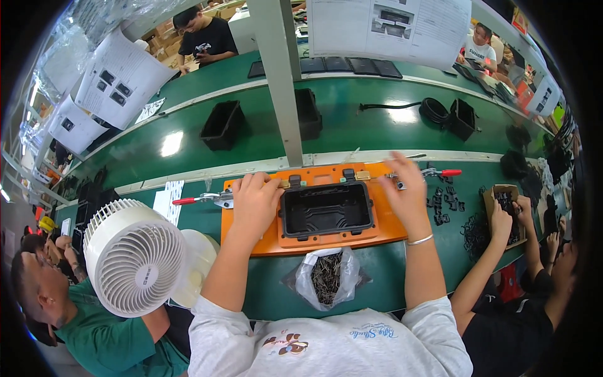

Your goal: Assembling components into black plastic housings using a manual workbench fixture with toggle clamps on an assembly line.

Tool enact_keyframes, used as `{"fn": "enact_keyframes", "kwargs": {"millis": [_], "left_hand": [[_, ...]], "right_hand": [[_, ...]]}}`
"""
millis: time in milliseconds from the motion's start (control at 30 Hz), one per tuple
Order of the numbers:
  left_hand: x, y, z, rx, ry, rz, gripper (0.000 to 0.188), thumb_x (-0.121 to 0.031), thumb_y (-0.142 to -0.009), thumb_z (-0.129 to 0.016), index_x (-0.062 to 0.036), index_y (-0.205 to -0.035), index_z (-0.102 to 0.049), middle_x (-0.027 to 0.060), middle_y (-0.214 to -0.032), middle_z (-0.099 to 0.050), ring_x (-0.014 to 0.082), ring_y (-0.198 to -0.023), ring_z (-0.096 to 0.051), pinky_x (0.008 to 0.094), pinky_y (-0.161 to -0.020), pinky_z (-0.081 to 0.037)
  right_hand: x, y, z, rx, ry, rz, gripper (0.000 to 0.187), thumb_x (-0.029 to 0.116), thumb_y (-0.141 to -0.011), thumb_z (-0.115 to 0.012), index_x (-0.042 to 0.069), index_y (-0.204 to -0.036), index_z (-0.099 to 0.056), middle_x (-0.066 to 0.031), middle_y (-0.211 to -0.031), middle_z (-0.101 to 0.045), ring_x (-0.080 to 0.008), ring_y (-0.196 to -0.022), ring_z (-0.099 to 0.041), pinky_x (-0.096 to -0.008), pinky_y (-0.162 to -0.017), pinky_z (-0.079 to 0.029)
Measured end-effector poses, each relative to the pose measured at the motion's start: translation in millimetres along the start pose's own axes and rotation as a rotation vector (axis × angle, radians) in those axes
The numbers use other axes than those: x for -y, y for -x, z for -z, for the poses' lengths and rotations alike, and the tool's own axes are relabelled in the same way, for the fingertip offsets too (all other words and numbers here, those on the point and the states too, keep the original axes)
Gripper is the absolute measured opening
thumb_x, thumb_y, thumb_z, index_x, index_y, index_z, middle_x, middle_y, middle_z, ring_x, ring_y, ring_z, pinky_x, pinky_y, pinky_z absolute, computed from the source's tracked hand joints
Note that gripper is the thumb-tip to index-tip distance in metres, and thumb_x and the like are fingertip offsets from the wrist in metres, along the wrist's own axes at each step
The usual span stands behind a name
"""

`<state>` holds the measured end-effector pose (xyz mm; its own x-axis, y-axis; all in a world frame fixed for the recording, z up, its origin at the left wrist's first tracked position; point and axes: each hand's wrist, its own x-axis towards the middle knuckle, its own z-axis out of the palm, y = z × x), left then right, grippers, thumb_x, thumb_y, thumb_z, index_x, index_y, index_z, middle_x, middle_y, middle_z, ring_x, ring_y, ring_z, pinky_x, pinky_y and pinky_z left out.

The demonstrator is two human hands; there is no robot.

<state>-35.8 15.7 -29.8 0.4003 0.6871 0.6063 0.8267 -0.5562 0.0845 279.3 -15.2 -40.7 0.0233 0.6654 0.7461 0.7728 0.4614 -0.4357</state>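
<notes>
A black open plastic box [326,210] sits in an orange fixture plate [267,242] on the green bench. My left hand [256,198] rests over the plate's left part, fingers bent together beside the box's upper left corner; what they grip, if anything, is hidden. My right hand [405,191] is at the plate's right side, fingers apart, close to the red-handled toggle clamp [449,172]. Another red-handled clamp [185,201] sticks out past my left hand. Two small black hinge-like parts stand at the box's far edge. Nearer me lies a plastic bag of dark screws or pins [326,276].
A white fan [141,270] stands left. Small black parts [446,201] lie right, beside a carton [493,204] where a co-worker's hands [501,220] work. A metal post [276,81] rises behind the fixture. Black boxes [221,125] and a coiled cable [433,110] lie on the far belt.
</notes>
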Motion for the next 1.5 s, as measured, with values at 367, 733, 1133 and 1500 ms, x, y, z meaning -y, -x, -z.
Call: {"fn": "enact_keyframes", "kwargs": {"millis": [367,733,1133,1500], "left_hand": [[-76,-62,-63,0.119,0.223,-0.161,0.064,-0.033,-0.071,-0.077,0.0028,-0.118,-0.055,0.0168,-0.104,-0.061,0.0333,-0.102,-0.057,0.0446,-0.090,-0.043],[-78,-73,-71,0.428,0.347,-0.032,0.056,-0.032,-0.072,-0.073,0.0002,-0.116,-0.059,0.0159,-0.099,-0.063,0.0323,-0.096,-0.060,0.0442,-0.084,-0.045],[-78,-74,-62,0.445,0.345,0.003,0.052,-0.035,-0.072,-0.074,-0.0023,-0.111,-0.061,0.0136,-0.100,-0.065,0.0325,-0.098,-0.061,0.0458,-0.091,-0.042],[37,43,10,-0.486,0.514,0.618,0.037,-0.012,-0.083,-0.068,-0.0027,-0.116,-0.055,0.0117,-0.119,-0.052,0.0258,-0.112,-0.051,0.0352,-0.097,-0.039]], "right_hand": [[-150,24,58,-0.816,-1.200,-1.231,0.045,0.039,-0.086,-0.066,0.005,-0.111,-0.050,-0.0080,-0.102,-0.056,-0.0231,-0.099,-0.054,-0.0417,-0.088,-0.041],[-88,-63,50,-0.365,-0.868,-0.562,0.040,0.031,-0.095,-0.058,0.009,-0.063,-0.047,-0.0027,-0.056,-0.050,-0.0155,-0.060,-0.056,-0.0315,-0.061,-0.047],[-11,-51,6,0.475,0.070,0.007,0.014,0.020,-0.083,-0.067,0.007,-0.087,-0.062,-0.0171,-0.112,-0.063,-0.0371,-0.109,-0.058,-0.0361,-0.087,-0.049],[-60,-60,70,-0.649,0.180,-0.388,0.045,0.021,-0.085,-0.070,-0.001,-0.120,-0.052,-0.0164,-0.121,-0.054,-0.0260,-0.111,-0.052,-0.0359,-0.098,-0.040]]}}
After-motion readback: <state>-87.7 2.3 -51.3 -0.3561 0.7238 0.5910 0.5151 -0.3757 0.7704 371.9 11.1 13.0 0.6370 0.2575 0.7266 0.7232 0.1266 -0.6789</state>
